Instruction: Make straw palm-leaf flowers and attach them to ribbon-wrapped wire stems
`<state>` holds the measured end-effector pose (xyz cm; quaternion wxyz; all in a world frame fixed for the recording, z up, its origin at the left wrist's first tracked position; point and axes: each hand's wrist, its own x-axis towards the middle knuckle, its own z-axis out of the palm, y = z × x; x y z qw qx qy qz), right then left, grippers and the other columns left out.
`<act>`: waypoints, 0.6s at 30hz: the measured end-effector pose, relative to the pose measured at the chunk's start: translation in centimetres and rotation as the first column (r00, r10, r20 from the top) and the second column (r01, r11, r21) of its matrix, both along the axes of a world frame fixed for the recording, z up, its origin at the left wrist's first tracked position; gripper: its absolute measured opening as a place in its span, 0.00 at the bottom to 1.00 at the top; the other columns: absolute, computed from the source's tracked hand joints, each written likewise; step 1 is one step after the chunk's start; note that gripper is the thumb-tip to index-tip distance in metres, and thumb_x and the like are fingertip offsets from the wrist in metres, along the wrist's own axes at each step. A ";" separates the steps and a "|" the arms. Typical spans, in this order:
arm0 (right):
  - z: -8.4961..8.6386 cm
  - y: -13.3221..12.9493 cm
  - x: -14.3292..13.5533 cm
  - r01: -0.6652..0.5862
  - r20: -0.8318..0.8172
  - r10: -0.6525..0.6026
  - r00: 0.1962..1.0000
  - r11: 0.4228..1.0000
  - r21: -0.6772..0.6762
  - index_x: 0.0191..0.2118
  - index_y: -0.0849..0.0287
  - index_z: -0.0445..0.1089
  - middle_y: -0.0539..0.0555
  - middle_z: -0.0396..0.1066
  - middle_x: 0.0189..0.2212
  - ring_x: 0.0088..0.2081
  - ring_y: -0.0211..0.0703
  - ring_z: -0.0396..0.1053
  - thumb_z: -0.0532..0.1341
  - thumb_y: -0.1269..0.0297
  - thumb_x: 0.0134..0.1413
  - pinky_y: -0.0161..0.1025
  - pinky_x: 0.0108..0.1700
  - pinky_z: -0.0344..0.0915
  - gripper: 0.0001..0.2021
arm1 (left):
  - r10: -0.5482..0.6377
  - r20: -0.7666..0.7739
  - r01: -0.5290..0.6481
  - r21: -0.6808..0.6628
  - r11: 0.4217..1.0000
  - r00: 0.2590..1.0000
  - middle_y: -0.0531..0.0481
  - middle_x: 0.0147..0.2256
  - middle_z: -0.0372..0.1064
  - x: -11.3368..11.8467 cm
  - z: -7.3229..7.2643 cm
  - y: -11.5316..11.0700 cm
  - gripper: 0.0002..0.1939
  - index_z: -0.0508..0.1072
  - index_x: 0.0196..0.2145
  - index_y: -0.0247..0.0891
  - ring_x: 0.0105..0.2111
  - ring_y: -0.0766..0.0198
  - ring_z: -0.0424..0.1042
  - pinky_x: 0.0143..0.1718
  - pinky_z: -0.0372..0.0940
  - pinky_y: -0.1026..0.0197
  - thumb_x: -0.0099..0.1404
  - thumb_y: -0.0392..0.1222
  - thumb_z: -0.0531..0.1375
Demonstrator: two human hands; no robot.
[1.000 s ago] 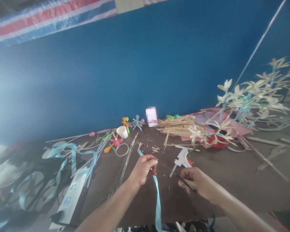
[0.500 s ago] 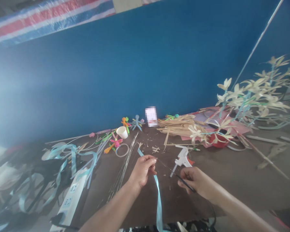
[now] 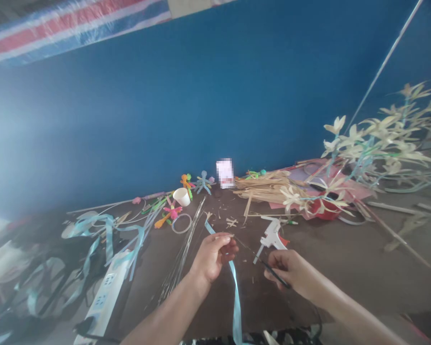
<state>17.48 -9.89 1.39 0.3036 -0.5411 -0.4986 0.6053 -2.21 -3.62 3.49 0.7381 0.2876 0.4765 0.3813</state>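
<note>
Thumb and forefinger of my left hand (image 3: 215,254) pinch the end of a thin wire (image 3: 244,244) over the table. My right hand (image 3: 285,269) is closed around a dark, slim handle-like piece (image 3: 276,275), which lines up with the wire's other end. Under my left hand runs a light blue ribbon (image 3: 235,302), hanging over the table's front edge; a small pale petal piece (image 3: 208,217) is at its top end. Just beyond my right hand lies a white glue gun (image 3: 272,234).
Bare wires (image 3: 187,244), a white cup (image 3: 181,196), pipe-cleaner figures (image 3: 172,211) and a power strip (image 3: 106,294) lie left. Dried strips (image 3: 266,188) and pale flowers (image 3: 380,139) are at the right, before a blue wall (image 3: 215,96).
The fingers of my left hand have loosened a little and spread below the pinch. My right hand has barely moved; the dark piece is tilted slightly differently.
</note>
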 end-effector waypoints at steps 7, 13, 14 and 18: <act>-0.4 -0.1 0.4 -0.026 0.057 0.024 0.998 0.999 0.037 0.19 0.61 0.59 0.44 0.59 0.11 0.15 0.30 0.57 0.62 0.56 0.37 0.27 0.17 0.49 0.15 | 0.012 0.006 -0.012 -0.013 1.000 1.000 0.48 0.26 0.69 0.0 0.2 -0.1 0.08 0.69 0.28 0.32 0.26 0.64 0.71 0.20 0.62 0.68 0.49 0.38 0.61; -0.7 -0.3 0.6 -0.037 0.092 0.033 0.995 0.998 0.047 0.20 0.61 0.59 0.44 0.59 0.12 0.16 0.30 0.57 0.62 0.56 0.38 0.27 0.17 0.49 0.14 | -0.047 -0.077 0.054 0.085 0.995 0.996 0.45 0.28 0.69 -0.4 0.4 -0.3 0.10 0.70 0.29 0.31 0.28 0.61 0.71 0.20 0.61 0.68 0.53 0.41 0.58; -0.6 -0.3 0.6 -0.040 0.098 0.035 0.995 0.998 0.052 0.20 0.61 0.59 0.45 0.60 0.12 0.16 0.30 0.57 0.62 0.56 0.38 0.27 0.17 0.49 0.14 | -0.053 -0.099 0.063 0.099 0.993 0.994 0.44 0.28 0.70 -0.4 0.5 -0.3 0.10 0.70 0.29 0.30 0.28 0.61 0.71 0.21 0.61 0.68 0.53 0.42 0.58; 0.0 -0.3 0.5 -0.060 0.050 0.058 0.997 0.998 0.033 0.20 0.61 0.59 0.44 0.59 0.12 0.16 0.29 0.57 0.62 0.58 0.39 0.27 0.18 0.49 0.14 | -0.057 -0.156 0.076 0.122 0.990 0.986 0.44 0.28 0.70 -0.5 0.7 -0.3 0.11 0.69 0.29 0.30 0.28 0.60 0.71 0.22 0.62 0.68 0.53 0.43 0.57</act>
